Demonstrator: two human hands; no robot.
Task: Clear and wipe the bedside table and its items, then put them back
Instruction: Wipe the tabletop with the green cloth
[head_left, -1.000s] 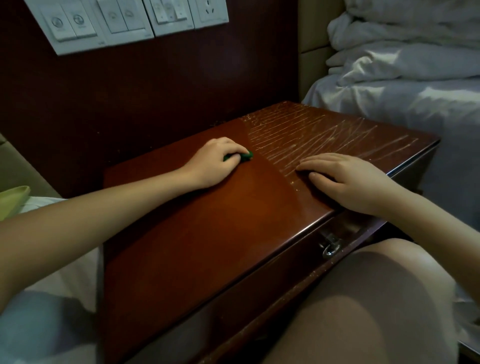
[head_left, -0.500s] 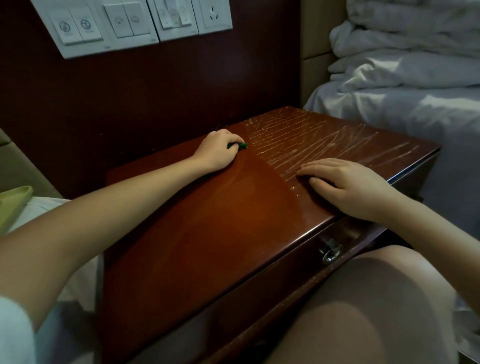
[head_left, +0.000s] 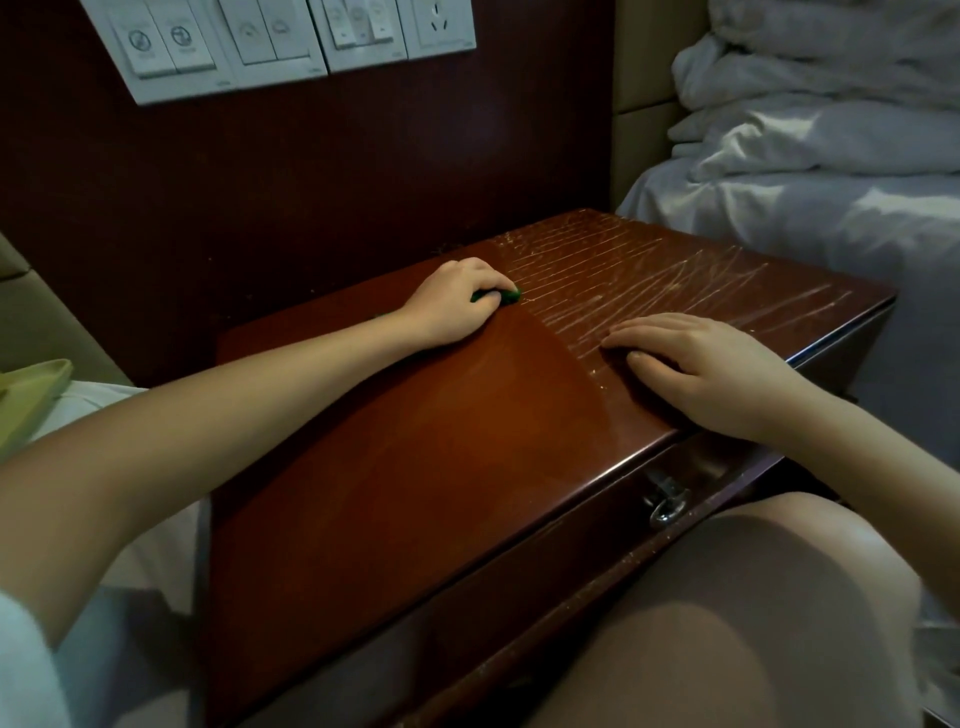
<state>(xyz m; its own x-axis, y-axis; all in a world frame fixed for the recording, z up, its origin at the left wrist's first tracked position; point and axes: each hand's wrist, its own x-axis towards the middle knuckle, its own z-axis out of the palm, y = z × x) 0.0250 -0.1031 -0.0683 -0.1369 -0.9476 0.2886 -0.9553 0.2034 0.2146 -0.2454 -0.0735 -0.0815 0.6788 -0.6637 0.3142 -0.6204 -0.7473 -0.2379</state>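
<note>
Cloth (head_left: 505, 296) barely visible under left hand (head_left: 456, 305)

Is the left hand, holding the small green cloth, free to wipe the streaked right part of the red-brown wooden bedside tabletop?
Likely yes: the left hand and small green cloth sit at the streaks' edge; the far red-brown wooden tabletop is bare. Only the right hand, flat on the near strip, blocks.
</note>
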